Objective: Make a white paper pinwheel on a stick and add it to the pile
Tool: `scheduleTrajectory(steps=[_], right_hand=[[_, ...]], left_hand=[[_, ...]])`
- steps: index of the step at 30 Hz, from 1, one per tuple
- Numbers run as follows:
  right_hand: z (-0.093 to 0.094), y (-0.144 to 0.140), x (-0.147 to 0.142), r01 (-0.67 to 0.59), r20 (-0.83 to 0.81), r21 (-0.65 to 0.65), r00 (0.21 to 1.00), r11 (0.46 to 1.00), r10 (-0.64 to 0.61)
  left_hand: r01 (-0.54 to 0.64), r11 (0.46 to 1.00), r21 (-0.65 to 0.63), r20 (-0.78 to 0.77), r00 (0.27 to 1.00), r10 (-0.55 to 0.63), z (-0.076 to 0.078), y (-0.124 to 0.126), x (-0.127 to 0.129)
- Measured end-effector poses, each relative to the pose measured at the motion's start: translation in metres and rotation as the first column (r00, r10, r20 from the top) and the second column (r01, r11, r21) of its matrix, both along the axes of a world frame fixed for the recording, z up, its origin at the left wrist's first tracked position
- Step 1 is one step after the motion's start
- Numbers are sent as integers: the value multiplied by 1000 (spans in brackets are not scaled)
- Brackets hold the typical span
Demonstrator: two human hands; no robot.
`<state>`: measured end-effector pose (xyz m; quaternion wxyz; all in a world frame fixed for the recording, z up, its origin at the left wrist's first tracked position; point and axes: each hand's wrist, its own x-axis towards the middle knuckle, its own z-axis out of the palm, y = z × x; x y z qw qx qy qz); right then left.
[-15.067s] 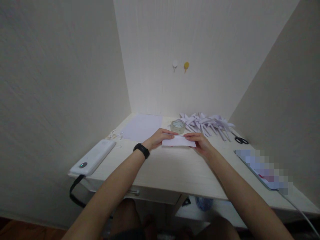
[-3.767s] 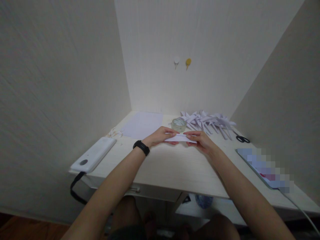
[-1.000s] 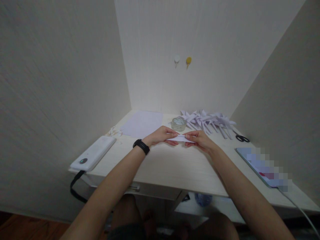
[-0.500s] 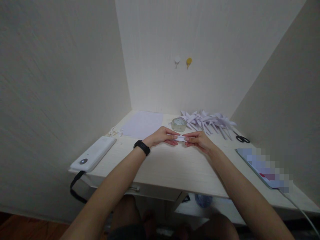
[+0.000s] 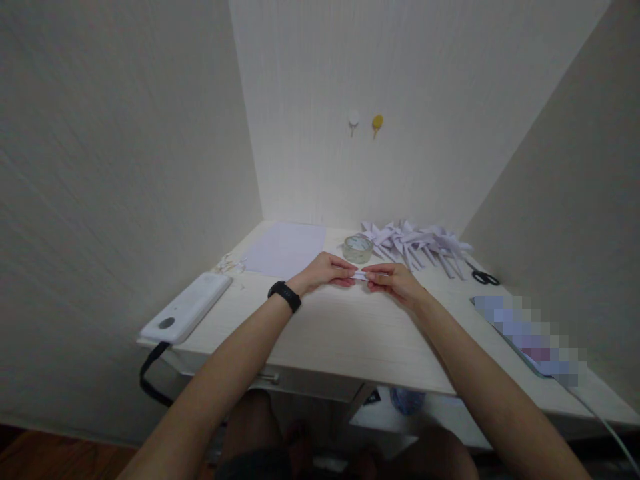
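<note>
Both hands pinch a narrow folded strip of white paper [image 5: 359, 275] just above the middle of the desk. My left hand [image 5: 329, 270], with a black band on its wrist, is closed on the strip's left end. Closed on its right end is my right hand [image 5: 395, 281], thumb facing me. Only a short stretch of the strip shows between the fingertips; the rest is hidden. Right behind the hands stands a roll of clear tape [image 5: 357, 249]. A heap of folded white paper pieces [image 5: 415, 241] lies beyond my right hand.
White paper sheets [image 5: 287, 245] lie at the back left. A white power bank [image 5: 187, 308] with a black strap sits at the left edge, near tangled white string [image 5: 231, 263]. Black-handled scissors [image 5: 485, 277] and a tablet-like device [image 5: 520, 337] with a cable are on the right.
My right hand has slid slightly left along the strip, so less paper shows between the hands. The left hand has hardly moved.
</note>
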<state>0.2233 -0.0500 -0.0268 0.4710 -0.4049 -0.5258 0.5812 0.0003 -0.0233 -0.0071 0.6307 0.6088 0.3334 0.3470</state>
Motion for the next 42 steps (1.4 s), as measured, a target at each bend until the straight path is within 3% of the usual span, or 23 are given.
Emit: scheduleTrajectory(steps=[11,42], right_hand=[[2,-3,-1,-10,54,-31,998,999,12],[5,-5,-1,31,20,-46,999,998,-31]], left_hand=[[112,992,-60,-72,991,-116,2,-1,-2],[114,988,-106,-29,993,-118,2,-1,-2]])
